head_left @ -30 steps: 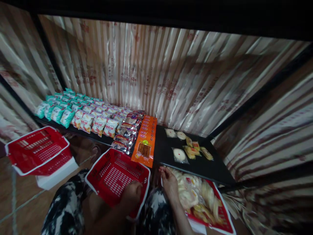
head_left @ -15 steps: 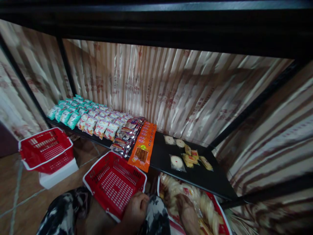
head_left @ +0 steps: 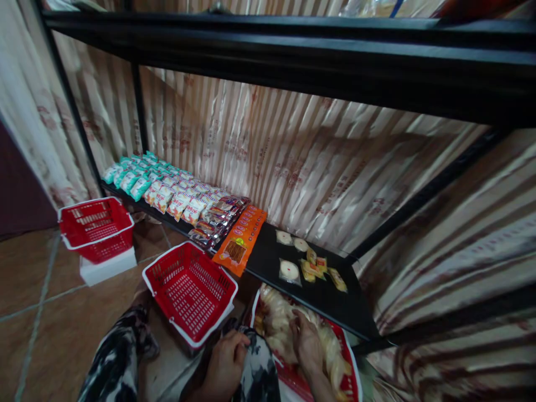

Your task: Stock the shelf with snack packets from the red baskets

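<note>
My right hand (head_left: 309,341) reaches into the red basket (head_left: 355,365) below the shelf's front edge. Its fingers lie over clear-wrapped pale pastries (head_left: 274,318) that fill this basket, fingertips partly lost among the wrappers, and I see nothing lifted in it. My left hand (head_left: 226,357) rests by my knee with its fingers curled in and nothing visible in them. On the black shelf board (head_left: 268,245) above the basket lie round white wrapped cakes (head_left: 290,271) and small yellow packets (head_left: 312,271). An orange snack bag (head_left: 240,240) lies flat beside them.
A second red basket (head_left: 190,298) stands in front of the shelf. Another red basket (head_left: 96,229) sits on a white box (head_left: 109,267) at the left. Rows of teal packets (head_left: 132,176), white packets (head_left: 180,201) and dark shiny packets (head_left: 218,220) line the shelf. An upper black shelf (head_left: 268,56) hangs over it.
The view has tilted up and shifted, so more of the upper shelf shows. My right hand has moved a little farther into the basket of pastries. My left hand stays by the knee.
</note>
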Available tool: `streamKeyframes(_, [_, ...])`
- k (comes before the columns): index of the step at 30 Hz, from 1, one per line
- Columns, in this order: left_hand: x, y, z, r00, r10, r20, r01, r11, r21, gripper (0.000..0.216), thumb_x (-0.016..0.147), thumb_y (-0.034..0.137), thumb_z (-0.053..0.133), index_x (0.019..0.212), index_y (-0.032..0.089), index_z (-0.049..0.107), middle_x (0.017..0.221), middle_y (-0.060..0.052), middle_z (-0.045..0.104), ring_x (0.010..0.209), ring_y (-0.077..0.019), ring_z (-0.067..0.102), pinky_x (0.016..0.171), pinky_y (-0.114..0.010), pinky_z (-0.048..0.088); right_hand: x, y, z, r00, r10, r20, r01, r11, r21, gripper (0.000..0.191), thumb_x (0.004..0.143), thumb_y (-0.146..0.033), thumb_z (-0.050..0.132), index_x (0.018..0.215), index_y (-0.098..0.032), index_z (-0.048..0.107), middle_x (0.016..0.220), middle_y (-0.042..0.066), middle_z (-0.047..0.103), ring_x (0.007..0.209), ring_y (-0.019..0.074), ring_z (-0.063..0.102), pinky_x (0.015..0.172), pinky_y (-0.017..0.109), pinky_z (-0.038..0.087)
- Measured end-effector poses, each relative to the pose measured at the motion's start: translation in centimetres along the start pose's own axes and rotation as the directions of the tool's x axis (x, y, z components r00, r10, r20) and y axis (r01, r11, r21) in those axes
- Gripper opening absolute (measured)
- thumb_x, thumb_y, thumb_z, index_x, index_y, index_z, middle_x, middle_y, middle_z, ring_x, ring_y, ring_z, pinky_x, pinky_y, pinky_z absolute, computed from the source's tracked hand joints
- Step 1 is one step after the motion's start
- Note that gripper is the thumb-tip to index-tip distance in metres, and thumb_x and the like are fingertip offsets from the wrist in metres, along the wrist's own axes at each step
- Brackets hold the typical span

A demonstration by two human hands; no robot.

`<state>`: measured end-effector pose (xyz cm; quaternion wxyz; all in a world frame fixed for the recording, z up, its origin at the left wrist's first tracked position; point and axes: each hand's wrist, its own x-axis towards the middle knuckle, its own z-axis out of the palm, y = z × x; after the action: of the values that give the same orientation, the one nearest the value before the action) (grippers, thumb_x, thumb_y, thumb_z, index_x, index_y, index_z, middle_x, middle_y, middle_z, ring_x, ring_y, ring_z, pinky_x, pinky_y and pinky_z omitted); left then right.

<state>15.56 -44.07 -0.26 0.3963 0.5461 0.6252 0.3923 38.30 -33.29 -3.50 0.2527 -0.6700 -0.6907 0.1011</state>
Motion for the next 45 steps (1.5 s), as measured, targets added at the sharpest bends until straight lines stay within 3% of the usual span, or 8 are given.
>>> streamKeyframes(3, [-1.2, 0.6, 1.3, 0.998, 0.007, -0.066, -0.01, 0.999, -0.04, 0.031, 0.079, 0.013, 0.033, 0.085, 0.016, 0.064, 0.085, -0.006, 0.065, 0.083, -0.0161, 0.062, 0.078, -0.025, 0.046, 0.0, 0.3, -1.6, 0.998, -0.028, -0.057, 0.035, 0.993, 0.111, 0.039, 0.075, -0.047, 0.04, 0.084, -0.016, 0.063, 0.091, 0.013, 0.067, 0.089, 0.0261, 0.061, 0.084, 0.039, 0.045])
streamKeyframes(8, [-3.4, 2.4, 3.2, 0.994, -0.003, -0.11, -0.01, 0.993, -0.114, 0.029, 0.078, 0.014, 0.034, 0.084, 0.016, 0.063, 0.082, -0.006, 0.065, 0.079, -0.0164, 0.062, 0.074, -0.025, 0.046, -0.1, 0.4, -4.3, 0.977, 0.158, -0.141, -0.101, 0.933, 0.344, 0.037, 0.071, -0.053, 0.045, 0.076, -0.018, 0.058, 0.075, 0.007, 0.065, 0.07, 0.0225, 0.061, 0.067, 0.034, 0.047])
streamKeyframes(14, [-5.6, 3.9, 4.2, 0.987, -0.049, -0.154, 0.023, 0.986, -0.165, 0.029, 0.08, 0.018, 0.032, 0.082, 0.016, 0.062, 0.081, -0.006, 0.065, 0.074, -0.0163, 0.062, 0.068, -0.025, 0.046, -0.7, -0.1, -5.5, 0.925, 0.379, -0.036, -0.219, 0.608, 0.763, 0.039, 0.064, -0.051, 0.06, 0.085, -0.02, 0.052, 0.073, -0.001, 0.062, 0.061, 0.0162, 0.06, 0.058, 0.029, 0.05])
streamKeyframes(17, [-6.4, 4.0, 4.4, 0.983, -0.074, -0.17, 0.044, 0.983, -0.177, 0.028, 0.081, 0.019, 0.033, 0.082, 0.017, 0.062, 0.08, -0.005, 0.064, 0.073, -0.0162, 0.063, 0.068, -0.025, 0.046, -1.5, -0.9, -5.7, 0.906, 0.418, 0.064, -0.266, 0.445, 0.855, 0.041, 0.059, -0.047, 0.066, 0.086, -0.021, 0.052, 0.072, -0.004, 0.061, 0.059, 0.0136, 0.059, 0.055, 0.026, 0.05])
streamKeyframes(21, [-7.0, 3.5, 5.5, 0.98, -0.076, -0.183, 0.037, 0.977, -0.208, 0.028, 0.08, 0.017, 0.035, 0.083, 0.017, 0.062, 0.082, -0.004, 0.064, 0.074, -0.015, 0.061, 0.069, -0.024, 0.046, -2.4, -2.6, -6.5, 0.889, 0.445, 0.108, -0.286, 0.356, 0.89, 0.042, 0.054, -0.045, 0.069, 0.083, -0.02, 0.053, 0.068, -0.004, 0.062, 0.052, 0.0112, 0.056, 0.048, 0.023, 0.046])
streamKeyframes(31, [-5.7, 5.6, 9.0, 0.988, -0.076, -0.131, 0.029, 0.943, -0.33, 0.028, 0.082, 0.016, 0.033, 0.085, 0.016, 0.061, 0.081, -0.003, 0.063, 0.068, -0.0122, 0.058, 0.061, -0.021, 0.045, -3.3, -5.4, -11.2, 0.928, 0.365, 0.074, -0.237, 0.426, 0.873, 0.041, 0.055, -0.046, 0.068, 0.083, -0.02, 0.054, 0.052, -0.008, 0.055, 0.04, 0.0079, 0.044, 0.037, 0.02, 0.034])
streamKeyframes(36, [-4.2, 5.7, 12.4, 0.985, -0.161, -0.056, 0.117, 0.877, -0.466, 0.029, 0.087, 0.022, 0.032, 0.106, 0.018, 0.053, 0.095, -0.004, 0.062, 0.065, -0.01, 0.058, 0.053, -0.019, 0.043, -3.6, -2.5, -11.9, 0.921, 0.389, 0.039, -0.265, 0.547, 0.794, 0.045, 0.054, -0.052, 0.066, 0.082, -0.018, 0.057, 0.054, -0.004, 0.059, 0.04, 0.0099, 0.045, 0.036, 0.022, 0.034])
streamKeyframes(45, [-1.0, 9.0, 14.8, 0.967, -0.218, 0.134, 0.256, 0.812, -0.525, 0.041, 0.089, 0.027, 0.03, 0.128, 0.016, 0.035, 0.1, -0.007, 0.06, 0.064, -0.0101, 0.058, 0.054, -0.02, 0.044, -2.6, 3.1, -13.2, 0.882, 0.435, 0.181, -0.421, 0.556, 0.716, 0.056, 0.048, -0.057, 0.068, 0.088, -0.021, 0.054, 0.047, -0.007, 0.056, 0.033, 0.0108, 0.042, 0.033, 0.023, 0.033])
